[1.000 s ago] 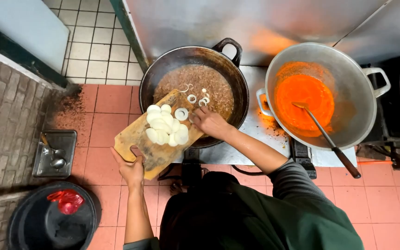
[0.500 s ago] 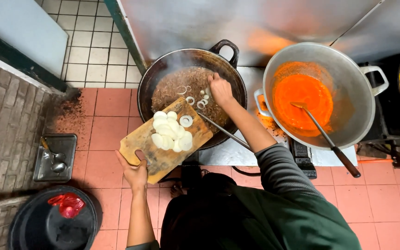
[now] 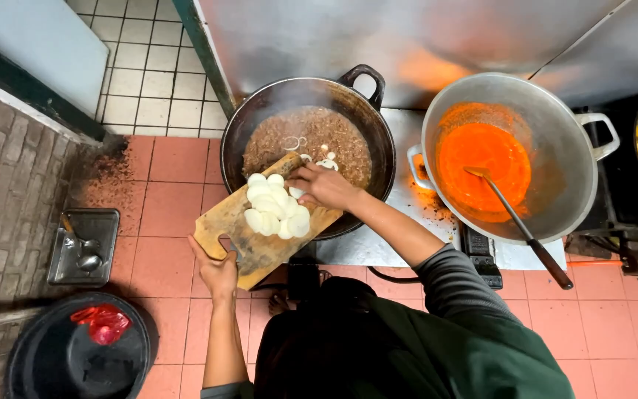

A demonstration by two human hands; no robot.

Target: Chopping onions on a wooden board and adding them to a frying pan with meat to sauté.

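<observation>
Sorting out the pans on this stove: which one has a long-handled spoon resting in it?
The big silver pot with orange sauce; the spoon leans over its rim. The black wok of brown mince has none.

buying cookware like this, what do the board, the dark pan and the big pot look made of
Board: wood, going by its tan, stained, grainy face and cut-out handle, held by the left hand.
Dark pan: probably cast iron or carbon steel; matte black wall and loop handle.
Big pot: likely aluminium or steel; dull silver-grey, brushed sheen, orange sauce inside.
</observation>
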